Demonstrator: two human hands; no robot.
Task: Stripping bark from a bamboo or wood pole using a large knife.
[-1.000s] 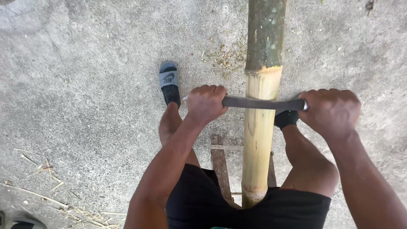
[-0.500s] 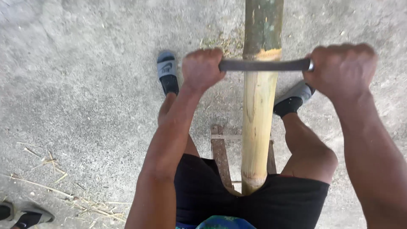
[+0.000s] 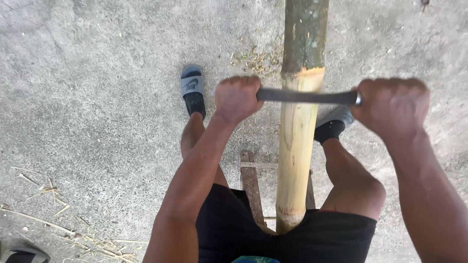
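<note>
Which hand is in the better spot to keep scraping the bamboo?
Neither alone, probably: the left hand and right hand each grip one end of the blade, lying across the bamboo pole.

Bare concrete floor (image 3: 87, 97) lies open left of the bamboo pole (image 3: 297, 160). Between the knees the pole and a wooden frame (image 3: 251, 182) fill the gap. Scattered strips (image 3: 44, 195), perhaps shavings, litter the lower left.

A bamboo pole (image 3: 296, 160) runs forward from between the person's thighs, resting on a wooden frame (image 3: 252, 185) on the concrete floor (image 3: 97, 97). A blade (image 3: 307, 96) lies across the pole, the left hand (image 3: 237, 97) on its left end, the right hand (image 3: 390, 107) on its right. One sandal (image 3: 192, 90) stands left of the pole, another (image 3: 334, 124) right. Shavings (image 3: 48, 195) lie far left.
</note>
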